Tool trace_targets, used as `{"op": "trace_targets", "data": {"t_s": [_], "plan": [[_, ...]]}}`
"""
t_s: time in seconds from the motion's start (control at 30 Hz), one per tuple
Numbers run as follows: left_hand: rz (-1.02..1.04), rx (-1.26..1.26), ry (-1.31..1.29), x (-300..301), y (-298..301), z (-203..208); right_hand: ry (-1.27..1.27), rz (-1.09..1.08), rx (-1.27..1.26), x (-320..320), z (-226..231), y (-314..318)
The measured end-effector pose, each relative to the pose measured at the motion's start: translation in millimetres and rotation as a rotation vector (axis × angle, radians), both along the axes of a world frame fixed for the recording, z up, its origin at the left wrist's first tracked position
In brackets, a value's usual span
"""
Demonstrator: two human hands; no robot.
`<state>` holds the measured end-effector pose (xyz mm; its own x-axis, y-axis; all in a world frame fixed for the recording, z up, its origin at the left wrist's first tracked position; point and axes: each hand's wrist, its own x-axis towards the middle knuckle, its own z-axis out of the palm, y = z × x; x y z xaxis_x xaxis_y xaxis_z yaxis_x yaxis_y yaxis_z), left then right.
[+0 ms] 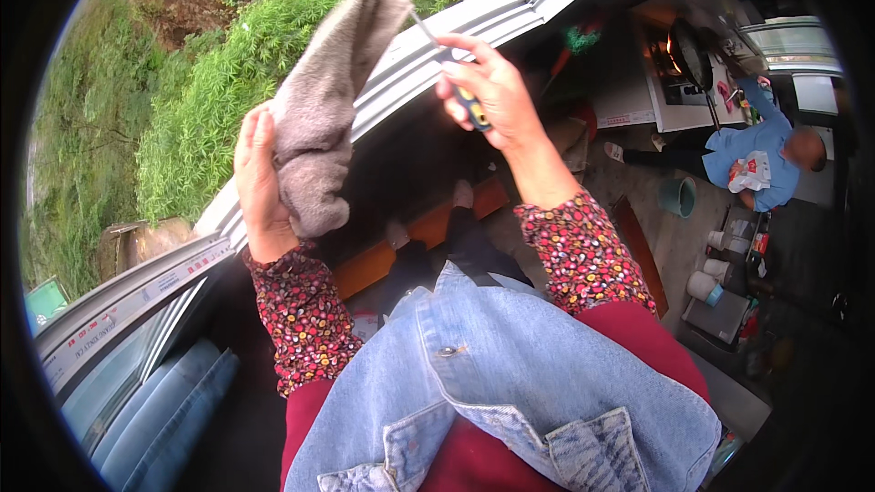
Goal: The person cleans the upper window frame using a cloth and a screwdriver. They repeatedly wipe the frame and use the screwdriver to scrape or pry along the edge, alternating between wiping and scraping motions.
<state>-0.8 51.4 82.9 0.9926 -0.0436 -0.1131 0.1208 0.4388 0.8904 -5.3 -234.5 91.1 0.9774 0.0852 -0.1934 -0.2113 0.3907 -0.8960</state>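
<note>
Screwdriver (470, 102) in right hand (501, 96), over the window track (510, 15); handle dark with yellow, thin metal shaft. Long axis slants: butt end low and right, tip up and left, at the upper right edge of the grey cloth (321, 105); can't tell if the tip pokes in or just touches. Right fingers curled round the handle, gap closed on it. Cloth is long, axis tilted, narrow top leaning up and right, bunched folds at the bottom. Left hand (260, 164) against cloth's lower left side, fingers fairly straight and pointing up; the part behind the cloth is hidden, can't tell how tight the grip is. White track runs diagonally behind cloth and screwdriver; cloth blocks part of it. Green plants (214, 128) outside, beyond the track. Denim garment (474, 346) fills the lower middle, over the flowered sleeves (588, 251)' inner ends. Orange-brown board (488, 199) below, by the person's feet. Far right: co-worker in blue top (775, 141), white bag (753, 171) at their front, dark pan (690, 55) near, bucket (677, 197) on floor. All well apart from the screwdriver.
</note>
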Motion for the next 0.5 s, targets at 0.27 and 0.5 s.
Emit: {"op": "trace_targets", "data": {"t_s": [0.27,0.5], "plan": [[-0.345,0.017,0.089,31.5,-116.0,-37.1,0.119,-0.135,-0.712,-22.9,6.6,-112.3],[-0.407,0.076,0.114,55.1,-229.6,-54.5,-0.11,-0.099,-1.777,18.5,-0.7,-167.7]]}}
